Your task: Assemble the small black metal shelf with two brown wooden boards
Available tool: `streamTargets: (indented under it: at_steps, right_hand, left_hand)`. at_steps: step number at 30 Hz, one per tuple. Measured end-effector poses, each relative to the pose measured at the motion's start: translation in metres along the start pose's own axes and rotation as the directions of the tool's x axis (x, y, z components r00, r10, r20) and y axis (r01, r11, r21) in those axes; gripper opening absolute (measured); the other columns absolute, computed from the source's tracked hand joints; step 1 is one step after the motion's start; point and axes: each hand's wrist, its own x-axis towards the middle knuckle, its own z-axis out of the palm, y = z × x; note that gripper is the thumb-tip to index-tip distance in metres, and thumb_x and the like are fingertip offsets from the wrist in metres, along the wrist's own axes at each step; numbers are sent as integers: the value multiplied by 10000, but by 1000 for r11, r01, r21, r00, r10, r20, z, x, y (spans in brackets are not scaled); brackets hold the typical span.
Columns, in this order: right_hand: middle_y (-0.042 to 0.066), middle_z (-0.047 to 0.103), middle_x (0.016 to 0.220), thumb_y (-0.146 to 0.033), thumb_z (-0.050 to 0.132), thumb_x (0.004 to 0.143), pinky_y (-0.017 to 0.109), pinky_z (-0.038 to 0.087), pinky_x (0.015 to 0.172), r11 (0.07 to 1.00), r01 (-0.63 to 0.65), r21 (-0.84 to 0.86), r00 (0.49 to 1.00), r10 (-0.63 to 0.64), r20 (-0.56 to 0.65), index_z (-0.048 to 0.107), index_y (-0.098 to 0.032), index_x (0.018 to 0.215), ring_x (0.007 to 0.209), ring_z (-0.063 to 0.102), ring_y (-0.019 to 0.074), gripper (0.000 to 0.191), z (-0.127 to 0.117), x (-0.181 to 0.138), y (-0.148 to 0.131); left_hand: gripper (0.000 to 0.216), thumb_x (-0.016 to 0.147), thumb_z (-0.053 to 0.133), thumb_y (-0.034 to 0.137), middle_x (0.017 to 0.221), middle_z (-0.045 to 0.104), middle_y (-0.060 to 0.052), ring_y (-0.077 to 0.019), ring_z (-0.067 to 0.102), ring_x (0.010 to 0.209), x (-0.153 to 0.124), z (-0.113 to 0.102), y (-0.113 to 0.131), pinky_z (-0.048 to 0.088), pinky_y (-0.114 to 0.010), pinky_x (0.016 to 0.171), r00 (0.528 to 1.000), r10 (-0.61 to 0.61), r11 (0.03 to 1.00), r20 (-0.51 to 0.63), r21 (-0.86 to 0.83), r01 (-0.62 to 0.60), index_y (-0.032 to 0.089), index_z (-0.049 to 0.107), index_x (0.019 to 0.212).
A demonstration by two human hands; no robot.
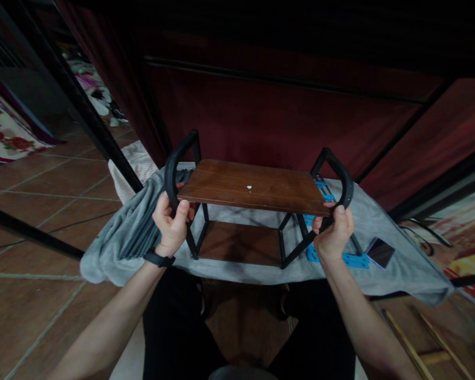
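A small two-tier rack with dark brown wooden shelves (253,186) and a black metal frame stands on a grey cloth (396,248) on the floor. My left hand (171,217) is closed round the curved black frame bar (173,163) at the rack's left end. My right hand (334,232) grips the matching curved bar (342,177) at the right end. A black band sits on my left wrist. A tiny white speck lies on the top shelf.
Blue plastic pieces (354,259) and a dark phone (380,252) lie on the cloth right of the rack. Black bed-frame posts (83,108), dark red curtains behind, tiled floor, wooden sticks (423,343) at lower right, shoes at far left.
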Motion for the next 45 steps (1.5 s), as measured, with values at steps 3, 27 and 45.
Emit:
streamTargets:
  at_steps: [3,27,45]
  right_hand:
    - [-78,465,507,-519,540,852,206,270,346,1000,6,-18,1000,-6,-6,590,-216,867,366,396,79,307,0,-2,-1]
    - [50,662,938,-527,513,892,375,436,868,909,120,-400,992,-100,71,695,-193,910,921,584,211,380,-45,12,-1]
    - [7,574,787,-491,466,920,357,414,727,845,187,-500,957,-41,287,570,-261,872,771,531,211,257,-39,12,-9]
  left_hand:
    - [520,850,633,523,644,550,33,-75,478,425,-1,0,0,361,-196,407,1000,21,1000,3,-11,-21,174,578,1232]
    - [320,906,581,435,672,618,15,-137,601,609,12,-2,23,499,-251,618,985,-143,984,100,-89,152,188,620,1105]
    - [365,831,661,406,726,574,13,-135,537,588,24,-14,26,448,-250,546,976,-203,977,75,-53,207,222,640,1146]
